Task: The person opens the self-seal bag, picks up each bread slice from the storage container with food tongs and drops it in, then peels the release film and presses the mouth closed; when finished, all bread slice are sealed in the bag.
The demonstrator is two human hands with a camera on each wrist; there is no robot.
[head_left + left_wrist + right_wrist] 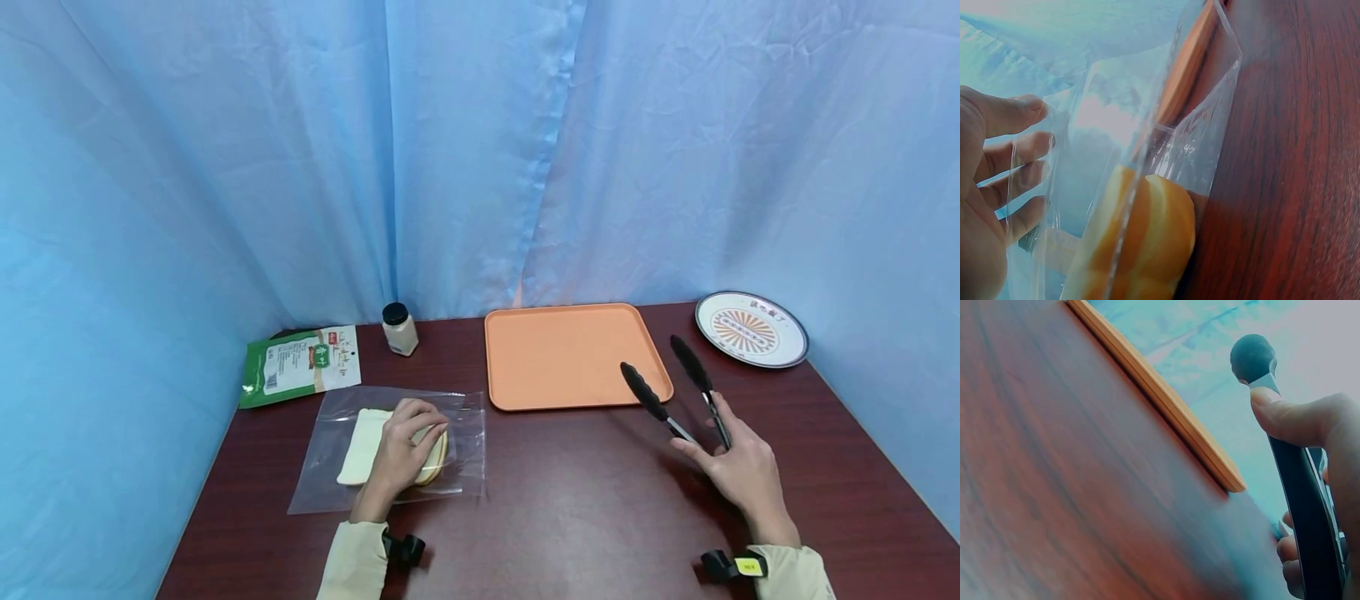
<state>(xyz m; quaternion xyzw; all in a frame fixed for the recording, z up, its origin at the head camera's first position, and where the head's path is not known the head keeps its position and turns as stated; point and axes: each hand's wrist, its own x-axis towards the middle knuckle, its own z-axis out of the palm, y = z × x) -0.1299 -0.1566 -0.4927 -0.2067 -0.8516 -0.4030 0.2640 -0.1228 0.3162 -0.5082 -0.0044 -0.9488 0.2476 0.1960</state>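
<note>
Flat pale bread slices (367,446) sealed inside a clear plastic bag (322,467), lying on the dark wooden table (570,500) well to the left of the orange tray (562,354); judged light, soft and easily crushed, the film around them slippery and crinkly, so best taken by the bag's free edge or lifted gently from beneath, never squeezed across the middle

Directly on top of the bag, left hand (405,446) with fingers (1019,153) curled over the rounded right end of the bread, pressing the film down; golden crust (1154,237) showing through the plastic in the left wrist view

Right of the tray's near corner, right hand (738,471) wrapped around the handle end of black tongs (675,392), thumb (1291,415) laid along one arm; the two black tips standing apart, poised above the tray's right edge, well clear of the bread

Tray itself bare-surfaced, its rim (1160,400) running across the right wrist view

Left of the tray, at the back of the table, a small jar with a black lid (400,328); further left, a green and white packet (300,364) just behind the bag

Right of the tray, a round patterned plate (752,328) near the table's far corner

Behind everything, blue curtain (450,150)
</note>
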